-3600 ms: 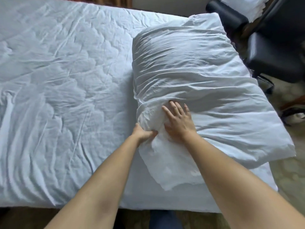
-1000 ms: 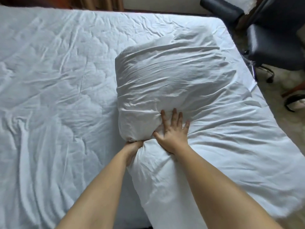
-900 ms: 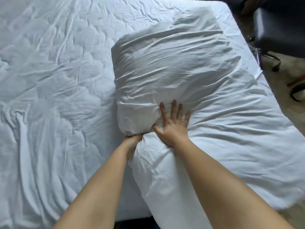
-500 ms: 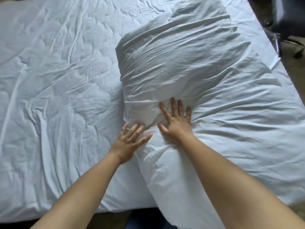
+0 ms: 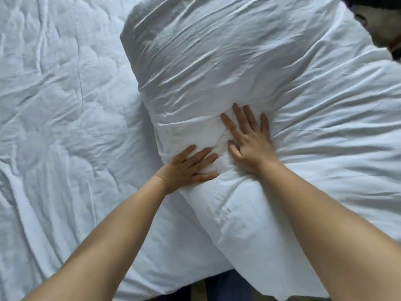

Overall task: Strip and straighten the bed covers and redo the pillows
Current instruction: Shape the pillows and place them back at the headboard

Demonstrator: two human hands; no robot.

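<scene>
— Where's the pillow right now?

— On the right half of the bed, lying at a slant from the near edge up toward the far right. It is plump, in a white wrinkled case, and the case's loose end runs toward the viewer and hangs a little past the mattress edge.

— And the hands?

— Both lie flat on it, side by side, near its left-hand end. The left hand has its fingers straight and spread, pointing right, palm down on the fabric where the stuffed part meets the slack case. The right hand is just beside it — fingers straight, fanned toward the far end, pressing a dent into the filling. Neither one grasps anything; they only press.

— What's under the pillow?

— A white fitted sheet, creased all over, with a quilted pattern showing through. At the top right corner a bit of dark floor shows, too blurred to read further.
</scene>
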